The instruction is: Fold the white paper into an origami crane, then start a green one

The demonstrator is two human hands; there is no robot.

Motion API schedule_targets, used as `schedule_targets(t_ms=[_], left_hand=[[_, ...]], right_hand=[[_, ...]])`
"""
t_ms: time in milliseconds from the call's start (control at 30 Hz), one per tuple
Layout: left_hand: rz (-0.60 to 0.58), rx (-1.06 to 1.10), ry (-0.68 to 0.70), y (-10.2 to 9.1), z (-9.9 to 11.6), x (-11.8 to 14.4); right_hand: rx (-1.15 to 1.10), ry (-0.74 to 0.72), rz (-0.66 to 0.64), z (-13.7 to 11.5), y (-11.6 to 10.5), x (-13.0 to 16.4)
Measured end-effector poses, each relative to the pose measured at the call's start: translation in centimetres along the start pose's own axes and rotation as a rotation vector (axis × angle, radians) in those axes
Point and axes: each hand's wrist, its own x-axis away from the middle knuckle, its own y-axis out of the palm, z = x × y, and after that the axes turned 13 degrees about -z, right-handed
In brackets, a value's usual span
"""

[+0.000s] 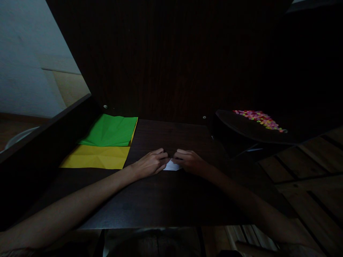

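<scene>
A small white folded paper point(172, 166) lies on the dark wooden table point(150, 203), mostly covered by my hands. My left hand point(151, 163) presses on its left side with fingers curled down. From the right, my right hand point(189, 161) presses on the other side, fingertips nearly meeting the left hand's. Only a small white corner shows between them.
A green paper sheet point(111, 130) lies on a yellow sheet point(96, 157) at the table's left. A dark tray point(241, 128) with several small colourful pieces point(258, 118) stands at the right. A dark wall rises behind; wooden floor lies to the right.
</scene>
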Motion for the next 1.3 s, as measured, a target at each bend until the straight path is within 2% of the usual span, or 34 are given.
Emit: schedule_targets(t_ms=[233, 567, 1067, 1167, 1300], left_hand=[[0.004, 0.017, 0.006, 0.1, -0.1, 0.0], [-0.038, 0.080, -0.004, -0.3, -0.1, 0.3], [-0.032, 0.240, 0.032, -0.7, -0.3, 0.4], [-0.015, 0.281, 0.029, -0.8, -0.3, 0.4], [-0.013, 0.276, 0.021, -0.8, -0.2, 0.4]], right_hand=[[-0.026, -0.017, -0.055, 0.4, 0.4, -0.1], [-0.023, -0.063, -0.115, 1.3, -1.5, 0.3], [-0.117, 0.004, 0.143, 1.0, 1.2, 1.6], [-0.098, 0.017, 0.111, 1.0, 1.3, 1.6], [-0.030, 0.052, 0.006, 0.9, 0.6, 1.4]])
